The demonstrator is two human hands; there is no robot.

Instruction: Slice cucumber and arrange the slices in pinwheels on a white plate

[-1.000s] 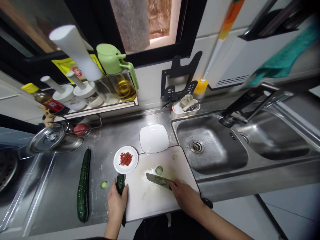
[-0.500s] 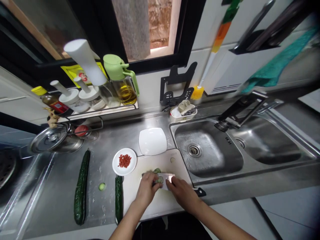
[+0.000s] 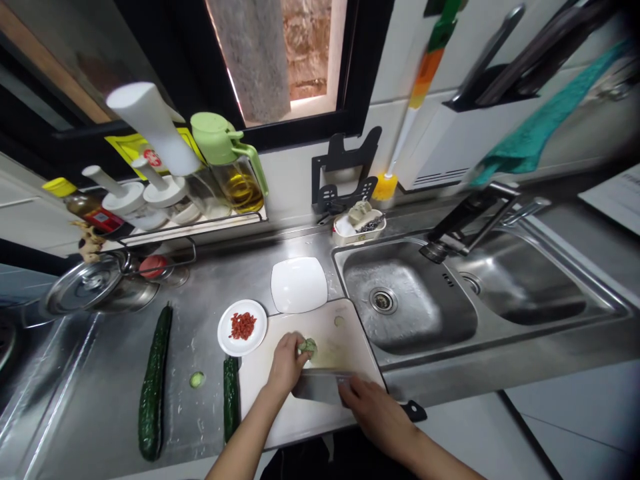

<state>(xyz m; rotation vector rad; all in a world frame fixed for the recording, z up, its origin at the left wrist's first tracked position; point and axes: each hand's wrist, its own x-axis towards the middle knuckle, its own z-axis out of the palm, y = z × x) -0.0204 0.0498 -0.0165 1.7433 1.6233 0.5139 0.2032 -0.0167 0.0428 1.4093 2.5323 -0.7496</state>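
My right hand point(image 3: 377, 408) is closed around a kitchen knife, whose wide blade point(image 3: 317, 387) lies low over the white cutting board point(image 3: 280, 427). The black end of its handle sticks out on the right, past the board's edge. On the board, my left hand point(image 3: 286, 363) has its fingers pinched at a small bunch of thin cucumber slices point(image 3: 309, 347), just beyond the blade. One more slice point(image 3: 339, 321) lies by itself near the far right corner. Along the board's left edge rests a cut cucumber point(image 3: 231, 400).
A whole cucumber point(image 3: 155, 383) and a cucumber end point(image 3: 197, 379) lie on the steel counter. Beyond the board stand a plate of chopped red pieces point(image 3: 243, 326) and a white square dish point(image 3: 299, 285). The sink point(image 3: 415, 300) adjoins on the right; condiment jars line the rack point(image 3: 200, 227).
The knife has come toward me and away from the slices, its blade now apart from my left hand. My left fingers now hold the slices on the board. The view has shifted slightly.
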